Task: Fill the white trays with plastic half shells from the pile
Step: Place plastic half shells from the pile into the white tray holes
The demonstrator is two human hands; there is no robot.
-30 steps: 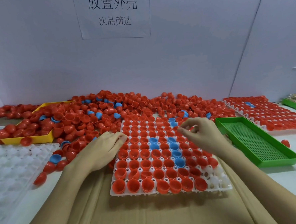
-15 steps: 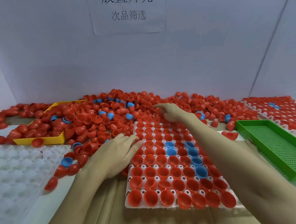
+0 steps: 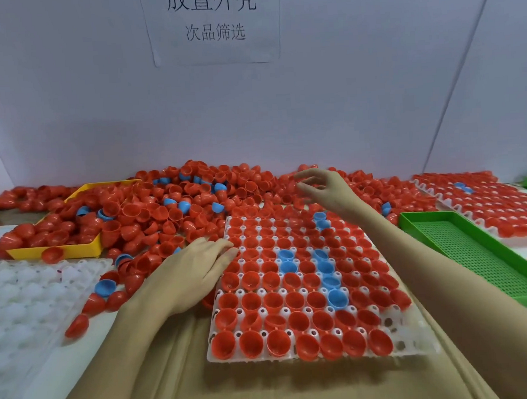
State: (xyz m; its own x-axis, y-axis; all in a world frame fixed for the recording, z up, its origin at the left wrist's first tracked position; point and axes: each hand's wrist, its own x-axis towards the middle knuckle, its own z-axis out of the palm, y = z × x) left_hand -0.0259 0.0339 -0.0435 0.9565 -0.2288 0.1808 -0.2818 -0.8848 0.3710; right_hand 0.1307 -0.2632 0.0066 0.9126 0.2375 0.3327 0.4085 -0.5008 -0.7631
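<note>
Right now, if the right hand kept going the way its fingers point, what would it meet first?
Most likely the pile of red half shells behind the white tray. The right hand hovers open with fingers pointing left over it; height above the shells is unclear.

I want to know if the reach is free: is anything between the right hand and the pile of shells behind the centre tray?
Nothing visible. The right hand hovers with fingers spread over the pile of red shells, beyond the far edge of the centre tray; only air lies beneath the fingers.

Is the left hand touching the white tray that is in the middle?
Touching. The head view shows the left hand lying flat with its fingertips on the left edge of the middle white tray.
</note>
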